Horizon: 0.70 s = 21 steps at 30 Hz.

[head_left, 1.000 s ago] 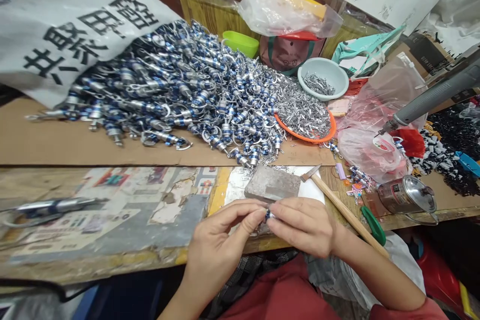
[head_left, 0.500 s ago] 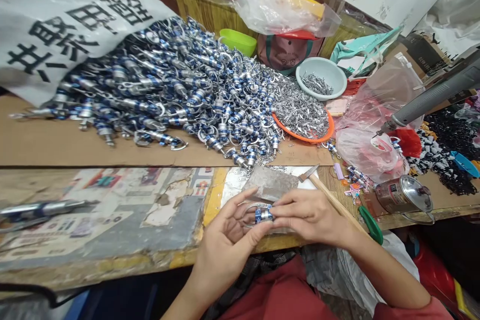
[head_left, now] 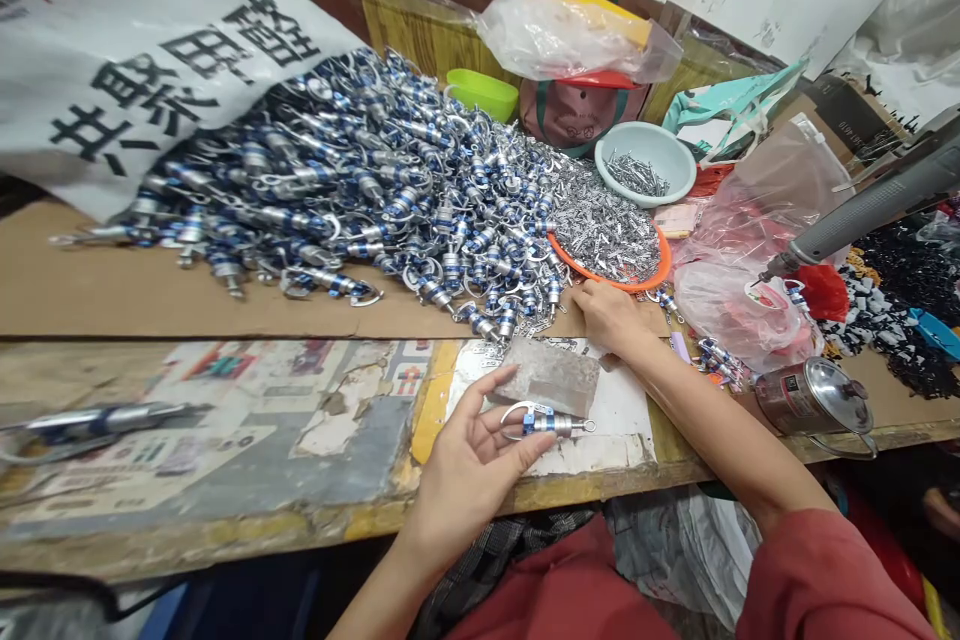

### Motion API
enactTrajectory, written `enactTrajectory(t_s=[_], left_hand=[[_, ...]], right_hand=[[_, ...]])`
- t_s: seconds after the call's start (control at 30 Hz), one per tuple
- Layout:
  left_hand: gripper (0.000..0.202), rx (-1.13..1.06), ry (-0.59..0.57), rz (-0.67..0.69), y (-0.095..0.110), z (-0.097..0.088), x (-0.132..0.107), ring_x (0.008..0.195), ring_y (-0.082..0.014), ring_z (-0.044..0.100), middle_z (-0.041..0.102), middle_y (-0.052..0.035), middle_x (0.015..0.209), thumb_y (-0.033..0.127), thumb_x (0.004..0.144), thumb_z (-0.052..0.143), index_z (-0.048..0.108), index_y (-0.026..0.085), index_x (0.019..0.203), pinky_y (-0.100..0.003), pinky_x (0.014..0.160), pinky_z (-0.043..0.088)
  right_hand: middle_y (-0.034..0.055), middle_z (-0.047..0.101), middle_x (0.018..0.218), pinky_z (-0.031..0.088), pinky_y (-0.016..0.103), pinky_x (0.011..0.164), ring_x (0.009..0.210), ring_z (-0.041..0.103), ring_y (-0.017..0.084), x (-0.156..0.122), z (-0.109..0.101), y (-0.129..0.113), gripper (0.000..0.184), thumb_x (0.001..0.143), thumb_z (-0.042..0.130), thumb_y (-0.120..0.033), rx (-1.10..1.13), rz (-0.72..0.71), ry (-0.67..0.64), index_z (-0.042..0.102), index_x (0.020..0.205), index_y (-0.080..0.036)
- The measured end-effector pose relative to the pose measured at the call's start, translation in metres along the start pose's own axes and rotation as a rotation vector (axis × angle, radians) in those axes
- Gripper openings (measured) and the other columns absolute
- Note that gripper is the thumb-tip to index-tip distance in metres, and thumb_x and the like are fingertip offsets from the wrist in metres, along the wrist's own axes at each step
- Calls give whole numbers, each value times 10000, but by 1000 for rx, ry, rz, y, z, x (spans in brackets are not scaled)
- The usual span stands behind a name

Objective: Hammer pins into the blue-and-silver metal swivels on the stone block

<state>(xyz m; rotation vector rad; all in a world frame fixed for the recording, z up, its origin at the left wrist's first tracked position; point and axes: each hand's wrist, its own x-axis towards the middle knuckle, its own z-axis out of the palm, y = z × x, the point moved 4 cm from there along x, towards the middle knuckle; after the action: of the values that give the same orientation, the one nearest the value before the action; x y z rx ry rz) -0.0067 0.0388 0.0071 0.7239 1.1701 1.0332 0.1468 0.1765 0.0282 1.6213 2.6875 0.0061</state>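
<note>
My left hand is closed on a blue-and-silver metal fitting with a curved hook at one end and a small ring at the other. It holds the fitting sideways between thumb and fingers, just in front of a grey metal block. My right hand is stretched forward to the near edge of an orange tray heaped with small flat metal links. Its fingers are curled down at the cardboard; anything in them is hidden.
A large pile of similar fittings spreads beyond the hands, partly under a white sack. A pale bowl holds metal pins. To the right are an electric screwdriver, a plastic bag and a lidded metal mug.
My right hand has let go of the fitting and moved forward to the orange tray's edge. My left hand still holds the fitting, whose ring end now shows. The right forearm now covers the hammer.
</note>
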Motion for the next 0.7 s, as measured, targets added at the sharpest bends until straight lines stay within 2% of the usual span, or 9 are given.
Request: enactTrajectory(t_s=[0.1, 0.23, 0.3, 0.4, 0.53, 0.7], left_hand=[[791, -2, 38, -25, 1, -2, 1, 806, -171, 652, 651, -4, 747, 291, 548, 774, 426, 143, 1243, -312, 794, 516], [837, -46, 28, -12, 1, -3, 4, 741, -155, 650, 657, 5, 714, 274, 535, 784, 393, 144, 1264, -297, 756, 524], [839, -64, 19, -10, 1, -3, 4, 716, -141, 642, 656, 11, 703, 261, 538, 783, 383, 145, 1267, -279, 737, 526], [825, -89, 23, -5, 2, -3, 4, 715, -124, 627, 651, 17, 691, 235, 537, 779, 390, 137, 1257, -253, 724, 527], [815, -103, 35, 1, 1, -3, 4, 709, -115, 615, 649, 17, 683, 213, 521, 780, 405, 127, 1240, -237, 708, 530], [812, -98, 29, -2, 2, -1, 4, 711, -120, 631, 667, 5, 708, 223, 529, 779, 400, 132, 1242, -241, 715, 532]], right_hand=[[59, 646, 920, 459, 245, 723, 840, 592, 142, -21, -20, -5, 220, 842, 462, -98, 161, -36, 98, 635, 960, -166], [23, 675, 768, 483, 225, 659, 717, 608, 111, -63, -43, -36, 181, 839, 470, -119, 544, -323, 289, 643, 819, -169], [43, 683, 791, 484, 243, 653, 731, 611, 123, -79, -45, -55, 236, 846, 416, -83, 499, -464, 365, 637, 833, -164], [68, 683, 828, 470, 265, 636, 750, 608, 142, -88, -40, -73, 250, 879, 381, -96, 329, -553, 448, 626, 875, -146], [75, 676, 794, 460, 272, 625, 719, 594, 149, -87, -36, -80, 261, 918, 375, -156, 252, -583, 482, 621, 836, -125], [69, 658, 773, 450, 270, 603, 713, 576, 153, -92, -34, -83, 285, 915, 351, -136, 179, -515, 375, 625, 836, -139]])
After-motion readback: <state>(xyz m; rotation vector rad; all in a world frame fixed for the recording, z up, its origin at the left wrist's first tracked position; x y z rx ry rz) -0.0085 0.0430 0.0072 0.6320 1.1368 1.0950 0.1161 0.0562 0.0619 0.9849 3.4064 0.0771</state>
